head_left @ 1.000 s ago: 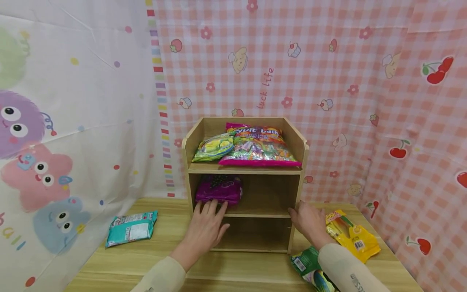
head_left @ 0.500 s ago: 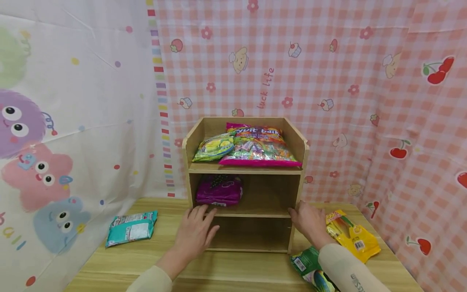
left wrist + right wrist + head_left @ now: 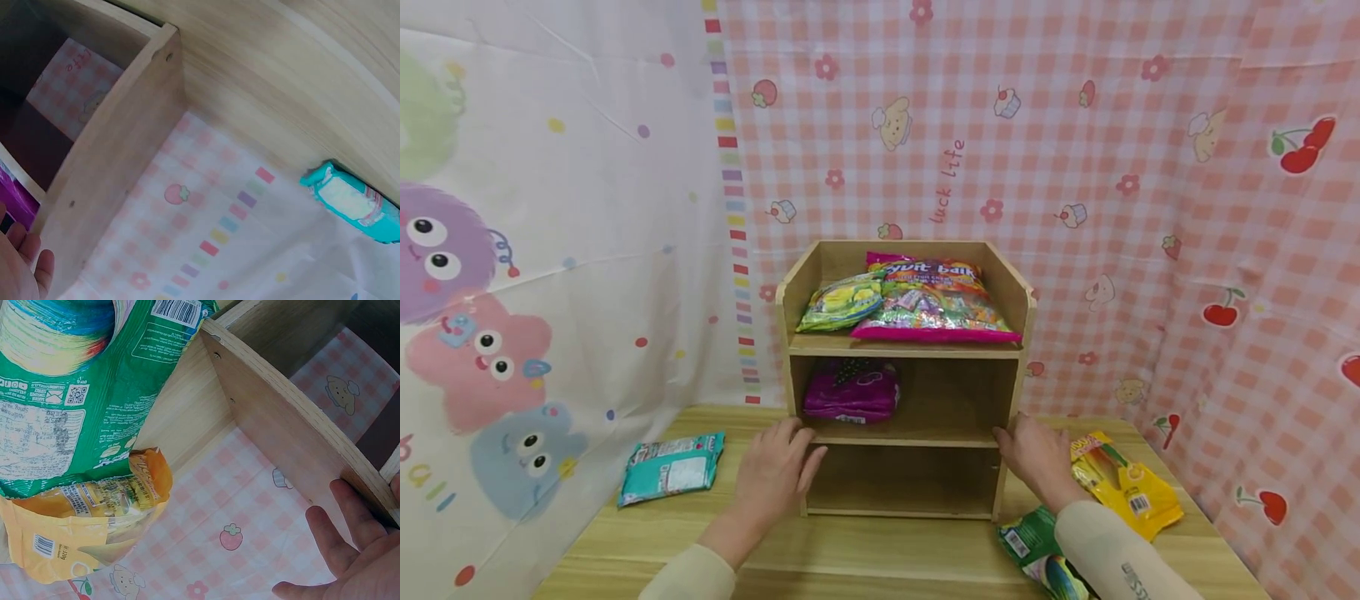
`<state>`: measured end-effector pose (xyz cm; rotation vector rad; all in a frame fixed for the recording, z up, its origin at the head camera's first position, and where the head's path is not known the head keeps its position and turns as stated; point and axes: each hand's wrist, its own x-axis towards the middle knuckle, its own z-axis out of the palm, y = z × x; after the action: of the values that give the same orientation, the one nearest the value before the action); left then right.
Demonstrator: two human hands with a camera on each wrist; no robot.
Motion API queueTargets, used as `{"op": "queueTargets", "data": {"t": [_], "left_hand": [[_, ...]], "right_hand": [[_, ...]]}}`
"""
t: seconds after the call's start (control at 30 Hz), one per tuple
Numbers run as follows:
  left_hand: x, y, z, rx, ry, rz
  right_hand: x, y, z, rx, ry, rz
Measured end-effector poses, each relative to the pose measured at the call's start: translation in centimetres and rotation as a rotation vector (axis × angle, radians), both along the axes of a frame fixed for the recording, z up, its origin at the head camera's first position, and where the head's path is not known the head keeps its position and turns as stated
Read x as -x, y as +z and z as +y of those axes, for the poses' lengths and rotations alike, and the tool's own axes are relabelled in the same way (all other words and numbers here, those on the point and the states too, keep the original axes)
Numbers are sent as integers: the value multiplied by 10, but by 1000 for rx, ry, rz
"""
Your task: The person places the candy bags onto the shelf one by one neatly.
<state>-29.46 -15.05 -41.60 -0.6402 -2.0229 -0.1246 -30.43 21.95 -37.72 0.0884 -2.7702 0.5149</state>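
A small wooden shelf unit [image 3: 910,353] stands on the table. On its middle level, at the left, lies a purple packet [image 3: 852,392]. My left hand [image 3: 772,471] is at the unit's left front edge, its fingers loosely bent and the thumb apart, holding nothing. My right hand [image 3: 1036,457] holds the right side panel [image 3: 294,419], thumb at the front edge and fingers along the outside. The top level bears a large pink-edged candy bag [image 3: 936,304] and a smaller yellow-green packet [image 3: 842,302] that overlaps it.
A teal packet [image 3: 672,469] lies on the table [image 3: 850,558] at the left. Right of the unit lie a yellow bag [image 3: 1131,492] and a green bag [image 3: 1033,542], partly hidden by the right sleeve [image 3: 1112,550]. Printed cloth [image 3: 1037,158] hangs behind and at both sides.
My left hand has drawn back from the purple packet and moved left to the unit's left edge. The right hand and the packets have stayed in place.
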Motion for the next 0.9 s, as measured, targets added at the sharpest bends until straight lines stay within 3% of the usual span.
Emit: {"op": "queueTargets", "data": {"t": [0.17, 0.53, 0.7, 0.9], "left_hand": [[4, 1, -8, -38, 16, 15], [7, 2, -22, -140, 105, -57], [10, 8, -24, -208, 161, -169], [12, 13, -25, -210, 211, -291]], "right_hand": [[-1, 0, 0, -1, 2, -4], [-1, -1, 1, 5, 4, -8], [0, 0, 1, -1, 2, 0], [1, 0, 1, -3, -1, 0]]}}
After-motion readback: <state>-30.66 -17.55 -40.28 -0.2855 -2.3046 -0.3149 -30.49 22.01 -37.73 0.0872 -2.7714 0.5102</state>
